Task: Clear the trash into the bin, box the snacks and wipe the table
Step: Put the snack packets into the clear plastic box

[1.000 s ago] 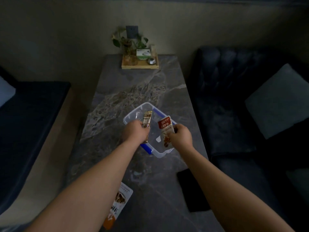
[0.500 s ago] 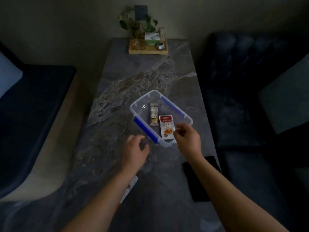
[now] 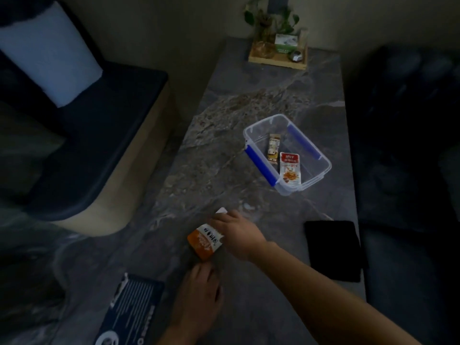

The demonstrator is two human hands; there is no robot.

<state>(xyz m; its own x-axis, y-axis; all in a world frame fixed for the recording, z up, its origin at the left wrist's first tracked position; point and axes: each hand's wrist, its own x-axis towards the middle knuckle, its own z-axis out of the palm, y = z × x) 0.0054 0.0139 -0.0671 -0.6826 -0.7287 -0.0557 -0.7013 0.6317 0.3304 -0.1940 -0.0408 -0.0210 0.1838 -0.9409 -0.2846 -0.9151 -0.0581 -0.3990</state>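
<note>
The right hand (image 3: 237, 235) reaches across and lies on the upper end of an orange-and-white snack packet (image 3: 205, 241) on the grey marble worktop (image 3: 224, 150), fingers curled over its edge; whether it grips cannot be told. The left hand (image 3: 199, 292) rests just below the packet, fingers loosely together, holding nothing visible. The packet's dark print is too blurred to read. In the clear box (image 3: 321, 175) with blue clips lie a red-topped sachet (image 3: 290, 170) and a slim bar (image 3: 273, 150). A dark blue printed pack (image 3: 132, 310) is cut off at the bottom edge.
</note>
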